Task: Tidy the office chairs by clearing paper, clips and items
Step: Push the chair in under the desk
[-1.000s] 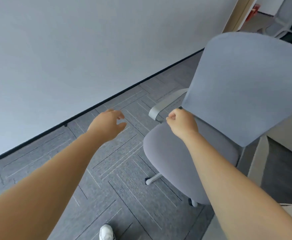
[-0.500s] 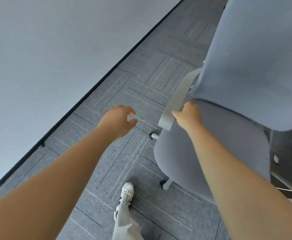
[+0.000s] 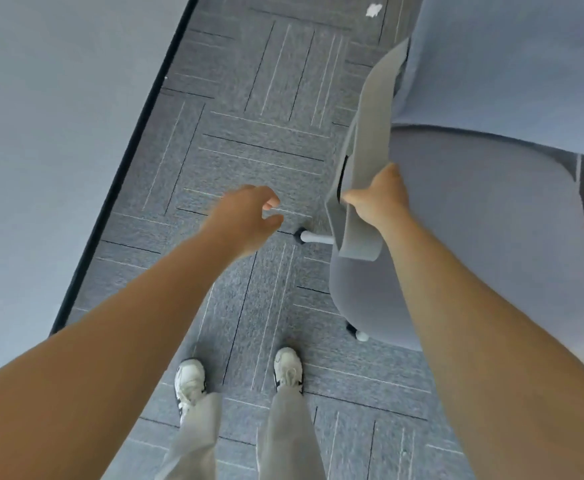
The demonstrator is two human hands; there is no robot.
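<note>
Right hand [image 3: 380,199] slid along armrest [image 3: 370,133]; carpet [image 3: 266,150] beside.

We stand on the carpet [image 3: 266,150], the wall [image 3: 58,116] to our left. The office chair [image 3: 491,237] sits right of us, a paper scrap [image 3: 373,10] on the floor beyond.

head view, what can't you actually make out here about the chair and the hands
- Right hand: it rests at the armrest, but its fingers are hidden behind the armrest, so the grip cannot be confirmed.
- Chair seat: the right forearm covers part of it; the right side is cut off by the frame edge.
- Backrest: its top is cut off by the upper edge.
- White scrap on the carpet: too small to identify.
- Left hand: fingertips slightly blurred.
</note>
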